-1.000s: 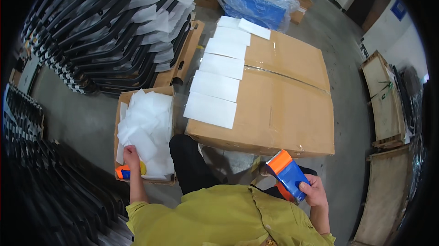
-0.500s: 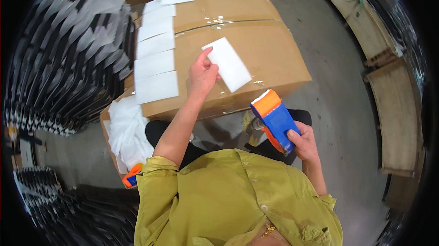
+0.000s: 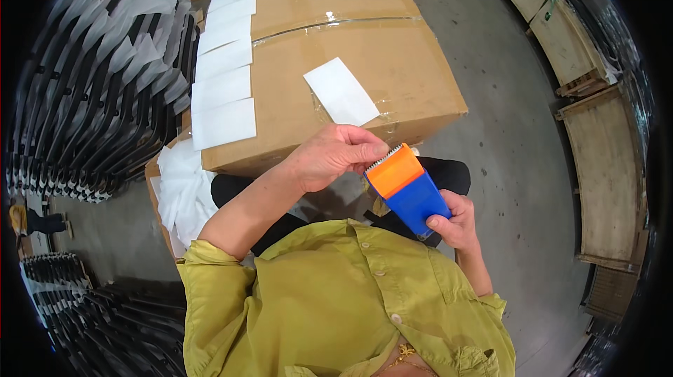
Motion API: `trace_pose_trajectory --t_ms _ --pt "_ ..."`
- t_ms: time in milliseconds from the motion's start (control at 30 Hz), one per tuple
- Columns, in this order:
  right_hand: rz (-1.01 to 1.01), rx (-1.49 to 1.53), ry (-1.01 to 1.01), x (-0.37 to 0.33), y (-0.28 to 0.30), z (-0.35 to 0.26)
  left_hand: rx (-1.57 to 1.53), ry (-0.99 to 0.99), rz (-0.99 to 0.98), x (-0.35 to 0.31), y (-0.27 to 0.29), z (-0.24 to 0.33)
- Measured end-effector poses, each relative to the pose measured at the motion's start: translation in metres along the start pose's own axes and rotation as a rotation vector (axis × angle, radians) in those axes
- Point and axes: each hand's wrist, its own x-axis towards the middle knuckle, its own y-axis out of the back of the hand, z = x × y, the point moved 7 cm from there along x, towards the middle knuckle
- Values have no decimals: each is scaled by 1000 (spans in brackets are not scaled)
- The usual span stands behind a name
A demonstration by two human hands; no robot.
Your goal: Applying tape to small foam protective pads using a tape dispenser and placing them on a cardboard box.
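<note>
- One loose white sheet [image 3: 341,91] is lying aslant near the front edge of the carton [image 3: 410,76], apparently within easy reach; more white sheets [image 3: 223,123] are lining its left side.
- The tape dispenser [image 3: 405,186] is tilting its toothed edge [image 3: 383,159] leftward above the lap, probably to present the tape.
- The right hand [image 3: 456,221] is gripping the dispenser's lower end, thumb on top.
- The left hand [image 3: 340,156] is pinching thumb and fingers together at the teeth; whether it is holding tape, I cannot tell.

Right fingers [image 3: 458,204] partly hidden behind blue-and-orange tape dispenser [image 3: 408,193]
</note>
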Motion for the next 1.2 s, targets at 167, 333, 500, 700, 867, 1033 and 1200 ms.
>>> trace_pose_trajectory --t_ms 167,333,500,700,867,1033,1200 --pt "-60 -76 13 7 -11 -12 200 -223 256 -8 13 7" --pt "-28 -92 -102 2 -12 -4 577 -300 473 -5 49 26" --pt "-3 25 -254 -5 -8 9 603 -426 688 3 83 43" --pt "62 189 -365 48 -21 1 975 -734 807 32 110 57" --pt "19 255 -447 72 -26 9 1437 -511 981 50 114 51" --pt "17 271 -468 68 -24 20 1474 -898 1236 2 89 73" --pt "-7 262 -489 46 -21 19 96 -27 632 -40 88 -62"
